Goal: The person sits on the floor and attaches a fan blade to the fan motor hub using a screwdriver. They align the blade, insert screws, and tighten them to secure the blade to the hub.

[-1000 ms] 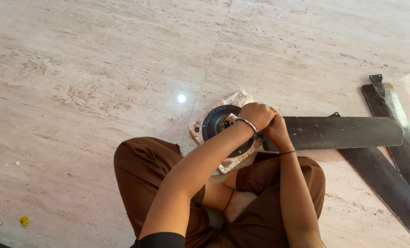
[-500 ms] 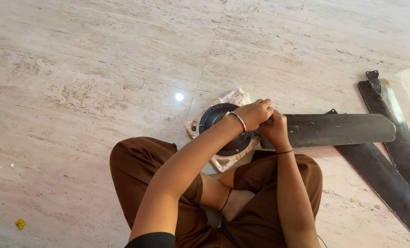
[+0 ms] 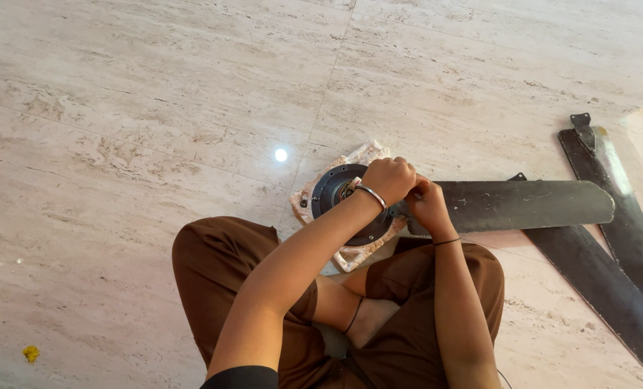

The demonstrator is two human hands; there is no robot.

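I sit cross-legged on the floor with a round black fan motor (image 3: pixel 332 191) in front of my knees, resting on a pale patterned cloth (image 3: pixel 350 253). A long dark fan blade (image 3: pixel 523 204) runs from the motor's rim out to the right. My left hand (image 3: pixel 388 177), with a metal bangle on the wrist, is closed in a fist over the spot where the blade meets the motor. Whatever is under its fingers is hidden. My right hand (image 3: pixel 428 206) grips the blade's root right beside it, and the two hands touch.
Two more dark fan blades (image 3: pixel 610 216) lie crossed on the floor at the right, one with a metal bracket (image 3: pixel 579 120) at its far end. The floor is beige marble tile (image 3: pixel 156 108) with a bright light reflection (image 3: pixel 281 155). A small yellow scrap (image 3: pixel 30 353) lies at the lower left.
My left hand's fingers have curled from a pinch into a tighter fist over the blade root. The blade and my right hand have barely moved.
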